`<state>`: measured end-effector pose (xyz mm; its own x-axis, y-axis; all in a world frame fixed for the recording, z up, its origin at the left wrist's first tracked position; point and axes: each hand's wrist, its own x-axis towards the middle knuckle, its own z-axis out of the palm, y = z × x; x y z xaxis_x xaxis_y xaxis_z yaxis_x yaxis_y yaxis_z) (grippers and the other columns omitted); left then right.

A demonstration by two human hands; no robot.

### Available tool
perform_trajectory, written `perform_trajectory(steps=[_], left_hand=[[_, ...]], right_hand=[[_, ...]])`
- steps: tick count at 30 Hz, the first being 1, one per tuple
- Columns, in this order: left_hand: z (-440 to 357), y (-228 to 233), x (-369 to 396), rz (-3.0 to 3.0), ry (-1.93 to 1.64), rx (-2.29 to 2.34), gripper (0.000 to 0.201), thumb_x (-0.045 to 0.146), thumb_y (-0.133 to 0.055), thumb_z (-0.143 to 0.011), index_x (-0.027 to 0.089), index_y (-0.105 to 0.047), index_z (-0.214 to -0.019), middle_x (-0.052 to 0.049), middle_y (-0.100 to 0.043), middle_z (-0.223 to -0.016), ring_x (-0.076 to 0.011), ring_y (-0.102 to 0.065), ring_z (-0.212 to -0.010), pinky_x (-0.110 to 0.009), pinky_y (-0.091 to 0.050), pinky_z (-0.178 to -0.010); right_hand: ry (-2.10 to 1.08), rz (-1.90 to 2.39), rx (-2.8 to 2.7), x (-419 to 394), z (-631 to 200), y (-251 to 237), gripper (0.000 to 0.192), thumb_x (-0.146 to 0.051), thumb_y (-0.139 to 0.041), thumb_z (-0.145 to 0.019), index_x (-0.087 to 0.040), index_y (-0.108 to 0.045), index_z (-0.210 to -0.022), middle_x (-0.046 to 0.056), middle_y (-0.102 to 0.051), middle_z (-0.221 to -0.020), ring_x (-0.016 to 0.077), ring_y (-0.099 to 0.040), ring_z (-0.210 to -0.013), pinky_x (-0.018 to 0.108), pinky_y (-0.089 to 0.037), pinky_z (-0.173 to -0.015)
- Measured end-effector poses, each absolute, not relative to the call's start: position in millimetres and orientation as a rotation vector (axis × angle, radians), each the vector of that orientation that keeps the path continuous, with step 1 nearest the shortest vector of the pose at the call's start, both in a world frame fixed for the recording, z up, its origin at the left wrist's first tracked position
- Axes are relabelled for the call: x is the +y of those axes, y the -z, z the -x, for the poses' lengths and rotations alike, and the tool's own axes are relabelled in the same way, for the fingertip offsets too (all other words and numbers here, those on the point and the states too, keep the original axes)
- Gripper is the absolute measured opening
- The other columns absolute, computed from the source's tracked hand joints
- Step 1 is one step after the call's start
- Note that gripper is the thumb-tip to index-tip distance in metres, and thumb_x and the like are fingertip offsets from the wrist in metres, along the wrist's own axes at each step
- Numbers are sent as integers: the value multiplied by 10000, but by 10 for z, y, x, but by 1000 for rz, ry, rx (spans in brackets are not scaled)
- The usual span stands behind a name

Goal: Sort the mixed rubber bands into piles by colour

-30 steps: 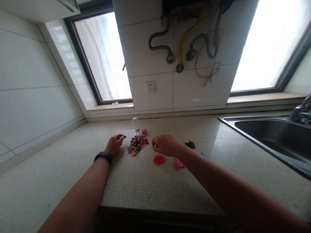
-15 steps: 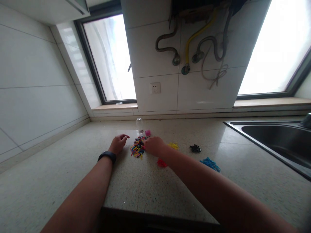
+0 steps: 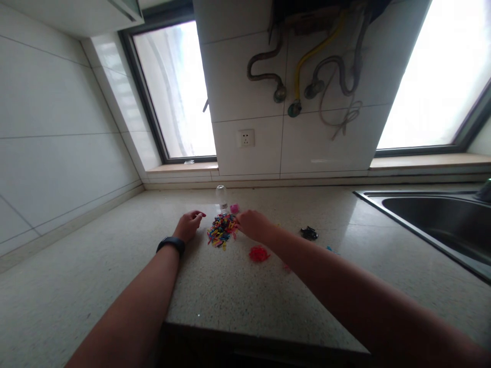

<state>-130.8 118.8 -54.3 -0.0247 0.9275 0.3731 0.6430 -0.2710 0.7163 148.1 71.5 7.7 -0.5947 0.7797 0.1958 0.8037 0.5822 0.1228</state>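
Hands (image 3: 189,225) (image 3: 253,225) flanking one multicoloured pile (image 3: 221,230)

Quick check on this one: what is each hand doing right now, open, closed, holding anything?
Left hand: loosely curled on the counter, nothing visibly held.
Right hand: fingers at the mixed-colour pile; grip cannot be told.

The scene is lit by two overexposed windows (image 3: 174,92); the table (image 3: 238,291) is left dim, and straight lines are bent at the edges.
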Motion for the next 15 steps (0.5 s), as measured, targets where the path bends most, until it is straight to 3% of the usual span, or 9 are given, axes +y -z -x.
perform_trajectory(steps=[7, 15], left_hand=[[1319, 553, 1185, -1926, -1193, 1643, 438, 471, -501, -830, 125, -732, -967, 19, -522, -534, -144, -487, -506, -244, -357, -511], [1328, 563, 1202, -1929, -1189, 1651, 441, 479, -507, -824, 129, -738, -961, 18, -530, -533, -143, -488, -501, -243, -356, -509]], right_hand=[[277, 1393, -2687, 777, -1585, -80, 354, -309, -367, -1020, -117, -664, -1041, 177, -727, -996, 255, -708, -937, 350, -538, -814], [133, 1390, -2691, 753, -1542, -49, 324, -321, -342, -1011, -166, -596, -1139, 166, -715, -1054, 281, -706, -927, 370, -537, -733]])
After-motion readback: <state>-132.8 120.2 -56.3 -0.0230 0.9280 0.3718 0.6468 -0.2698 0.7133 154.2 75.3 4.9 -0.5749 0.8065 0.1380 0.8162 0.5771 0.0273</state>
